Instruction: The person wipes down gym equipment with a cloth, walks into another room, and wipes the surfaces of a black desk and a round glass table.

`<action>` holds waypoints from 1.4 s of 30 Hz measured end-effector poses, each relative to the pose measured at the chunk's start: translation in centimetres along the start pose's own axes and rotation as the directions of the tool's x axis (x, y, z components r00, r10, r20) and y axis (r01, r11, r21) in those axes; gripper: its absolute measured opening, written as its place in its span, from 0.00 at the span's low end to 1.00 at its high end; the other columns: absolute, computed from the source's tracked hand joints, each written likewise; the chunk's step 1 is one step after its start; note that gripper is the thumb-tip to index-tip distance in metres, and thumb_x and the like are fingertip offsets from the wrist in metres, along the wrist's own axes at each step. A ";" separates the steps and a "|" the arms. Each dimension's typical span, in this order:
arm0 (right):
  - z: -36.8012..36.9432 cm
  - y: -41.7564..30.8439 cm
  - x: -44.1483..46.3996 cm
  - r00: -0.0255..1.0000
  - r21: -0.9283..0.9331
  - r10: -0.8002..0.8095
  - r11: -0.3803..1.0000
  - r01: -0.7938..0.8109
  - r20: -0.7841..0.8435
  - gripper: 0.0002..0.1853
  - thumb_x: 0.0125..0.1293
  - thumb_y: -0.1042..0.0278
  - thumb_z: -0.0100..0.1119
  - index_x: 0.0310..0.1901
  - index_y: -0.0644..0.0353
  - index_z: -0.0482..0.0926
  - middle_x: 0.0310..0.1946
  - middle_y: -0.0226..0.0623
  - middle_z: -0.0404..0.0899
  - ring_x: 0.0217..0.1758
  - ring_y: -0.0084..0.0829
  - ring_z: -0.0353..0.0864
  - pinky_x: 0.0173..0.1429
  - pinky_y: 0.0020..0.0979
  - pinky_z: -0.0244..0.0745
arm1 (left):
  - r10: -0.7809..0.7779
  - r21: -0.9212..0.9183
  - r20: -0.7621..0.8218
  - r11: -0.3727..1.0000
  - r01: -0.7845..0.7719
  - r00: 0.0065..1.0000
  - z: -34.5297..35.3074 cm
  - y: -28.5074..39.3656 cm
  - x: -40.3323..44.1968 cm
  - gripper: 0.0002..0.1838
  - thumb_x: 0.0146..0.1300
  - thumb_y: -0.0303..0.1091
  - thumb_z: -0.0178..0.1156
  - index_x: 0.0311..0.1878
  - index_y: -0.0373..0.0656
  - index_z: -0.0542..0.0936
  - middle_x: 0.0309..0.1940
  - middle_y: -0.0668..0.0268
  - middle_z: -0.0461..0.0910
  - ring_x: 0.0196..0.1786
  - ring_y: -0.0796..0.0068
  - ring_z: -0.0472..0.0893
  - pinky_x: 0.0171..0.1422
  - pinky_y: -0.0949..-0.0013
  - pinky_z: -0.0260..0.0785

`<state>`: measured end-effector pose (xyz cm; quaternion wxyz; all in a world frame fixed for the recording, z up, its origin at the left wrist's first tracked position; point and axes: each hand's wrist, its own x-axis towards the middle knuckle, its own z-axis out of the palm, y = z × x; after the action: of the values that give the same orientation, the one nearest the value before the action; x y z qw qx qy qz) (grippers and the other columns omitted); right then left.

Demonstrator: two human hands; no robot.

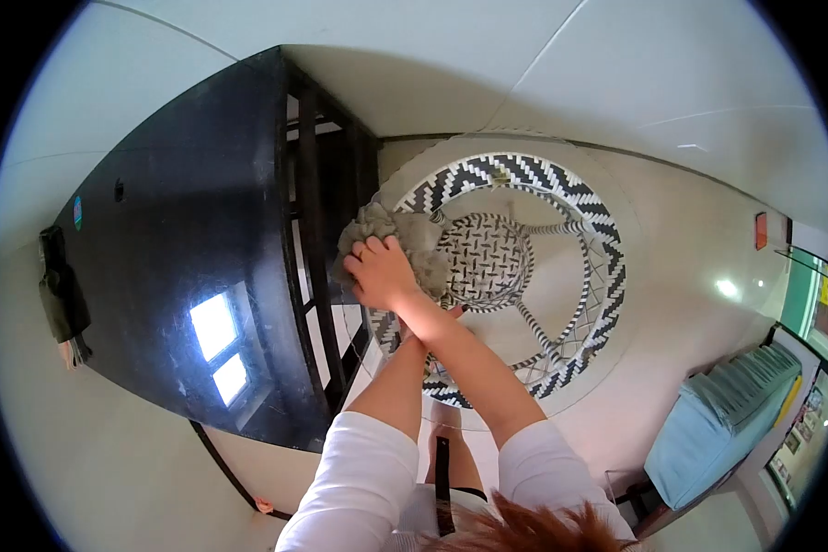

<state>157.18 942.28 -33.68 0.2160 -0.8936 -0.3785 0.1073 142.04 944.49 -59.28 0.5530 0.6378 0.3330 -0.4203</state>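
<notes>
My right hand [384, 272] lies on a crumpled grey cloth [373, 227], its fingers bent over the fabric. The cloth is bunched on the left side of a round glass-topped table, whose black-and-white woven rim [609, 267] shows through the clear glass. My right forearm crosses over my left. Beneath it, my left hand [455, 312] is mostly hidden, with only a bit of finger showing near the table's middle. Below the glass is a woven patterned centre [488, 262] with striped spokes running outward.
A dark, glossy panel with a slatted frame [202, 212] stands close at the left and reflects a window. A light blue padded item [708, 442] is at the lower right. Pale walls rise behind the table. A small orange-red object [761, 231] is at the far right.
</notes>
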 end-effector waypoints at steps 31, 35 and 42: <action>-3.6 8.6 2.0 0.938 -0.178 0.025 0.980 -0.092 -0.346 0.18 0.48 0.61 0.59 0.43 0.52 0.74 0.39 0.36 0.71 0.47 0.38 0.68 0.48 0.41 0.62 | -0.086 0.038 -0.073 0.995 0.089 0.994 1.0 17.0 -17.7 0.17 0.56 0.40 0.62 0.21 0.33 0.79 0.17 0.61 0.79 0.16 0.75 0.78 0.18 0.75 0.68; -8.0 17.2 -1.1 0.729 -0.089 0.436 0.825 -0.558 -0.528 0.21 0.53 0.61 0.57 0.52 0.45 0.71 0.50 0.40 0.66 0.53 0.43 0.64 0.53 0.47 0.61 | -0.063 -0.020 -0.052 0.998 0.062 0.997 0.9 16.5 -17.2 0.20 0.56 0.42 0.63 0.20 0.32 0.78 0.17 0.60 0.79 0.17 0.72 0.79 0.17 0.75 0.68; -9.5 26.7 -11.3 0.433 -0.075 0.641 0.507 -0.859 -0.633 0.27 0.58 0.59 0.47 0.61 0.47 0.63 0.64 0.36 0.59 0.68 0.48 0.52 0.66 0.58 0.43 | -0.039 -0.025 -0.054 0.999 0.038 0.998 0.9 16.7 -17.4 0.20 0.56 0.42 0.63 0.20 0.32 0.78 0.18 0.61 0.79 0.17 0.72 0.79 0.17 0.75 0.67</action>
<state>169.58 914.67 -37.50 0.0564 -0.9803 0.1339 -0.1340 149.35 941.52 -36.47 0.5432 0.6357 0.3653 -0.4092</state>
